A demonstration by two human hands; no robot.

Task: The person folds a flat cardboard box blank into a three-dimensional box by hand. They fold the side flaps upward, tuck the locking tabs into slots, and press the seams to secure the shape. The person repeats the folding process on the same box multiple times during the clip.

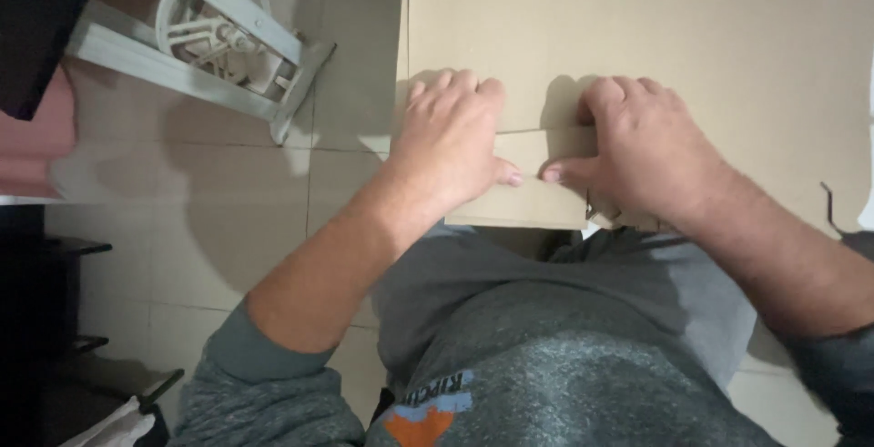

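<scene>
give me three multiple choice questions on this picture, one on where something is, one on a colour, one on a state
1. Where is the white metal frame with a wheel?
A. on the tiled floor, upper left of the cardboard
B. on top of the cardboard
C. in the person's lap

2. What colour is the person's sweatshirt?
A. red
B. grey
C. yellow

3. How do the two hands meet the cardboard?
A. both lifted clear of it
B. only one touches it
C. both press flat on it near its folded edge

Answers
1. A: the frame stands on the floor tiles, left of the cardboard sheet.
2. B: the sweatshirt is grey, with a small orange and blue print.
3. C: the left hand and right hand both lie on the sheet, thumbs nearly meeting at the fold.
</scene>
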